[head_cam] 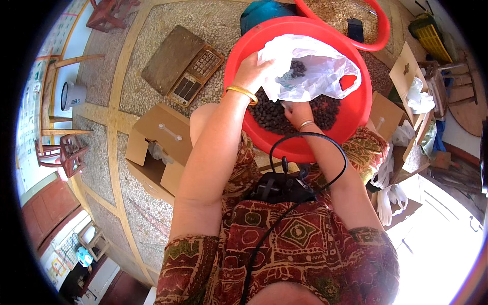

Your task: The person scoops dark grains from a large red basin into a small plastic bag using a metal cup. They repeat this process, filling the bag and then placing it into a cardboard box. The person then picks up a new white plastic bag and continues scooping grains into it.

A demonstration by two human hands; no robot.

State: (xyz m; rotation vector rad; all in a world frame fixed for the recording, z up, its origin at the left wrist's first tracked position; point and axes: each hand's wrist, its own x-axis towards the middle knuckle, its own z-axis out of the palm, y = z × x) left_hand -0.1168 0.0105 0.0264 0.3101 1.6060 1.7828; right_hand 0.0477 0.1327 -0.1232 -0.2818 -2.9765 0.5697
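A white plastic bag (320,82) with a looped handle lies open over a red plastic basin (354,114). My left hand (253,70), with a gold bangle at the wrist, grips the bag's left rim. Several small dark round pieces (298,68), like dried fruits or nuts, show inside the bag. More dark round pieces (267,116) cover the basin's floor. My right hand (299,113), wearing a silver-coloured bangle, reaches down among these pieces below the bag's near edge. Its fingertips are partly hidden, so what they hold is unclear.
Behind stands another red basin (383,30) with light-coloured bits and a dark phone-like object (355,30). An open cardboard box (164,141) sits at left, near a wooden board with a keypad panel (196,72). A black cable (345,160) loops over my lap. Boxes and bags crowd the right.
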